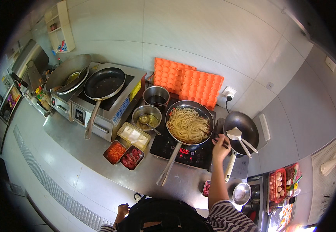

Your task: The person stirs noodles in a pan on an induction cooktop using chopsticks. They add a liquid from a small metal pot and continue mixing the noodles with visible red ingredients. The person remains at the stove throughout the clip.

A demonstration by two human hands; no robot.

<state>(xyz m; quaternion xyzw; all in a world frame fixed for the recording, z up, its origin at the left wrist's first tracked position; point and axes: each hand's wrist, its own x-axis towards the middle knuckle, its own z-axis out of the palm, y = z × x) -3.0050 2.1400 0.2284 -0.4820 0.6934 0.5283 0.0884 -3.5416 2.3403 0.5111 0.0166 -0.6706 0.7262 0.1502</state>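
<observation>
My right hand [221, 147] holds dark chopsticks [210, 134], their tips in the noodles [188, 124] at the right side of a frying pan [172, 159]. Bits of red and orange lie among the noodles. The pan sits on a black induction cooktop [197, 159] with lit red digits, its long metal handle towards me. My left hand [123, 208] hangs low beside my body, away from the counter; its fingers look curled, but whether it holds anything is unclear.
Left of the cooktop stand a steel pot with a ladle [146, 117], a tub of white stuff [133, 135], chopped orange-red food [115, 152] and raw meat [132, 157]. A wok with spatulas [241, 133] is at right. Orange egg trays [201, 87] lean behind; an empty frying pan [105, 83] sits left.
</observation>
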